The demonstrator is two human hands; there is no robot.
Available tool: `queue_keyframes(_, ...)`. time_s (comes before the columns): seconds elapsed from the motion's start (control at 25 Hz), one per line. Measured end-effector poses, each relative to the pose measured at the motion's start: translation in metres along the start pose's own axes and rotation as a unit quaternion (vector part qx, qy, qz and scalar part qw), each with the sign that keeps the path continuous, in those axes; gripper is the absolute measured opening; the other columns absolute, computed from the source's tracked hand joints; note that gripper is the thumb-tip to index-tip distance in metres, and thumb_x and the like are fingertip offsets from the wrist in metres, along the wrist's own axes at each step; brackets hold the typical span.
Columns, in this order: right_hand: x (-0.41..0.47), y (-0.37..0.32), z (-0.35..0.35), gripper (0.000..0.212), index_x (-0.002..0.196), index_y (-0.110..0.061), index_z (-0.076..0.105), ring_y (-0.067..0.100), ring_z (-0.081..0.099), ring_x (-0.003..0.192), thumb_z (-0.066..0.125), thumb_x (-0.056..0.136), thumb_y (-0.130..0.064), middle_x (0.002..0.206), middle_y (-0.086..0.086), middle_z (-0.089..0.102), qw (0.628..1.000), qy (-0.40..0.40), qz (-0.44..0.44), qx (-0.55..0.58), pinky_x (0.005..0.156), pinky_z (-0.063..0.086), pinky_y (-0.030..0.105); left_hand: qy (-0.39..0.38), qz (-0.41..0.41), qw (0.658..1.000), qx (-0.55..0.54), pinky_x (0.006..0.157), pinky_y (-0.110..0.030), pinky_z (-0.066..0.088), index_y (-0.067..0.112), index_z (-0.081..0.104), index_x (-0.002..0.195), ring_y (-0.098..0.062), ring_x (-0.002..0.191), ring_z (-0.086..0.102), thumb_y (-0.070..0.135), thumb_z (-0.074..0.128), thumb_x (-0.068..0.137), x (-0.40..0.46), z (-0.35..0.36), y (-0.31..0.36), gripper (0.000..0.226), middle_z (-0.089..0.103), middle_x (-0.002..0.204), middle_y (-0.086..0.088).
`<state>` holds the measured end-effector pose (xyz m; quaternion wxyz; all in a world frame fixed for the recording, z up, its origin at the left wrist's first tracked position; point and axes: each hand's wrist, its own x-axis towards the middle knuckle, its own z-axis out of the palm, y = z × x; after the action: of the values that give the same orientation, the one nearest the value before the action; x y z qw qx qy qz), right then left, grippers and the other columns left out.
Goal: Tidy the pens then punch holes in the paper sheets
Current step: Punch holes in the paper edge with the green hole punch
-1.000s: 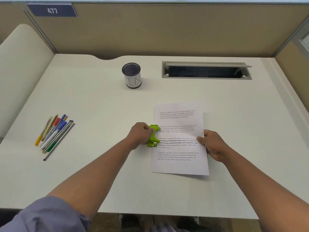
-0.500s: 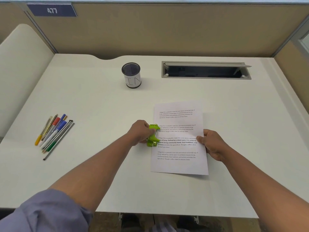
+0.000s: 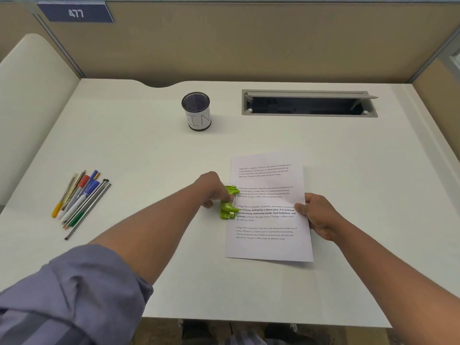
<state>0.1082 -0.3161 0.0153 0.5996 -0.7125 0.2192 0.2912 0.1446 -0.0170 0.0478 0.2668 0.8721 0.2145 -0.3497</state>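
A green hole punch (image 3: 229,202) sits against the left edge of the printed paper sheets (image 3: 268,242) in the middle of the desk. My left hand (image 3: 211,189) grips the punch from its left side. My right hand (image 3: 317,214) pinches the right edge of the sheets, thumb on top. Several pens and pencils (image 3: 79,199) lie loose in a bunch at the desk's left. A black mesh pen cup (image 3: 196,112) with a white label stands upright behind them, toward the back centre, with nothing visible in it.
A grey cable slot (image 3: 308,104) with its lid open is set into the white desk (image 3: 149,170) at the back right. Tan partition walls (image 3: 249,41) close off the back and both sides. The desk's front edge runs just below my forearms.
My left hand has shifted up and left along the punch, so more of the green body shows. The sheets and my right hand have barely moved.
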Motion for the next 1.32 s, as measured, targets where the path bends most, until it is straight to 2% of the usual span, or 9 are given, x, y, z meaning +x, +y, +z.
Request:
queue_keyframes(0.12, 0.002, 0.0, 0.0, 0.023, 0.113, -0.014, 0.069, 0.026, 0.077, 0.088, 0.051, 0.103, -0.002, 0.105, 0.006, 0.079, 1.0, 0.001, 0.005, -0.002, 0.071, 0.061, 0.041, 0.009, 0.0, 0.998, 0.057, 0.081, -0.041, 0.064, 0.01, 0.05, 0.094, -0.031, 0.084, 0.076, 0.035, 0.086, 0.077, 0.007, 0.003, 0.0, 0.048, 0.058, 0.1, -0.011)
queue_keyframes(0.24, 0.004, 0.0, -0.002, 0.023, 0.112, -0.014, 0.07, 0.027, 0.077, 0.09, 0.052, 0.103, -0.003, 0.104, 0.005, 0.08, 1.0, -0.002, 0.004, -0.012, 0.072, 0.061, 0.043, 0.021, 0.012, 0.997, 0.067, 0.065, -0.034, 0.063, 0.012, 0.05, 0.085, -0.028, 0.065, 0.066, 0.035, 0.087, 0.072, 0.015, 0.005, -0.004, 0.045, 0.06, 0.089, -0.009)
queue_keyframes(0.44, 0.002, 0.003, 0.0, 0.024, 0.11, -0.015, 0.07, 0.026, 0.077, 0.089, 0.051, 0.103, -0.002, 0.104, 0.005, 0.079, 1.0, -0.001, -0.001, -0.007, 0.072, 0.061, 0.043, 0.041, 0.031, 0.995, 0.088, 0.044, -0.023, 0.044, 0.012, 0.052, 0.082, -0.023, 0.051, 0.06, 0.038, 0.086, 0.072, 0.012, 0.006, -0.006, 0.044, 0.062, 0.075, -0.007)
queue_keyframes(0.6, -0.003, -0.003, -0.002, 0.025, 0.114, -0.014, 0.07, 0.029, 0.076, 0.095, 0.051, 0.103, -0.002, 0.108, 0.006, 0.079, 1.0, 0.0, -0.011, -0.013, 0.078, 0.061, 0.046, 0.082, 0.07, 0.992, 0.065, 0.049, -0.026, 0.039, 0.014, 0.052, 0.083, -0.021, 0.065, 0.059, 0.029, 0.072, 0.078, 0.004, 0.019, -0.009, 0.026, 0.061, 0.08, -0.004)
queue_keyframes(0.72, -0.005, -0.007, -0.002, 0.026, 0.116, -0.014, 0.069, 0.03, 0.076, 0.097, 0.05, 0.103, -0.002, 0.109, 0.006, 0.078, 1.0, -0.001, -0.017, -0.025, 0.08, 0.061, 0.046, 0.107, 0.08, 0.99, 0.046, 0.051, -0.026, 0.04, 0.015, 0.049, 0.078, -0.02, 0.065, 0.056, 0.019, 0.063, 0.076, -0.002, 0.025, -0.006, 0.014, 0.058, 0.08, -0.002)
queue_keyframes(0.92, -0.005, -0.007, -0.005, 0.026, 0.114, -0.015, 0.07, 0.029, 0.076, 0.093, 0.051, 0.102, -0.002, 0.107, 0.005, 0.079, 0.999, 0.01, -0.022, -0.033, 0.078, 0.062, 0.046, 0.108, 0.08, 0.99, 0.03, 0.053, -0.028, 0.048, 0.013, 0.05, 0.078, -0.025, 0.065, 0.062, 0.017, 0.062, 0.076, -0.004, 0.027, -0.004, 0.012, 0.061, 0.08, -0.005)
queue_keyframes(1.08, -0.007, -0.001, -0.008, 0.026, 0.112, -0.015, 0.07, 0.026, 0.077, 0.09, 0.051, 0.102, -0.002, 0.106, 0.005, 0.079, 0.999, 0.015, -0.018, -0.031, 0.072, 0.061, 0.042, 0.115, 0.081, 0.99, 0.006, 0.063, -0.034, 0.059, 0.012, 0.05, 0.078, -0.027, 0.07, 0.066, 0.016, 0.065, 0.075, -0.006, 0.028, -0.003, 0.016, 0.06, 0.08, -0.005)
queue_keyframes(1.2, -0.008, 0.005, -0.011, 0.024, 0.113, -0.014, 0.07, 0.029, 0.076, 0.094, 0.052, 0.102, -0.002, 0.106, 0.005, 0.078, 0.999, 0.026, -0.019, -0.036, 0.081, 0.062, 0.049, 0.136, 0.079, 0.987, 0.019, 0.048, -0.025, 0.044, 0.013, 0.047, 0.076, -0.021, 0.056, 0.054, 0.01, 0.062, 0.072, -0.006, 0.026, -0.004, 0.016, 0.056, 0.072, -0.003)
queue_keyframes(1.32, -0.009, 0.01, -0.02, 0.024, 0.112, -0.014, 0.07, 0.029, 0.076, 0.094, 0.052, 0.102, -0.003, 0.107, 0.006, 0.078, 0.999, 0.038, -0.013, -0.028, 0.085, 0.061, 0.051, 0.148, 0.075, 0.986, 0.032, 0.042, -0.021, 0.033, 0.013, 0.045, 0.072, -0.018, 0.049, 0.047, 0.009, 0.063, 0.069, -0.007, 0.022, -0.007, 0.018, 0.053, 0.066, -0.002)
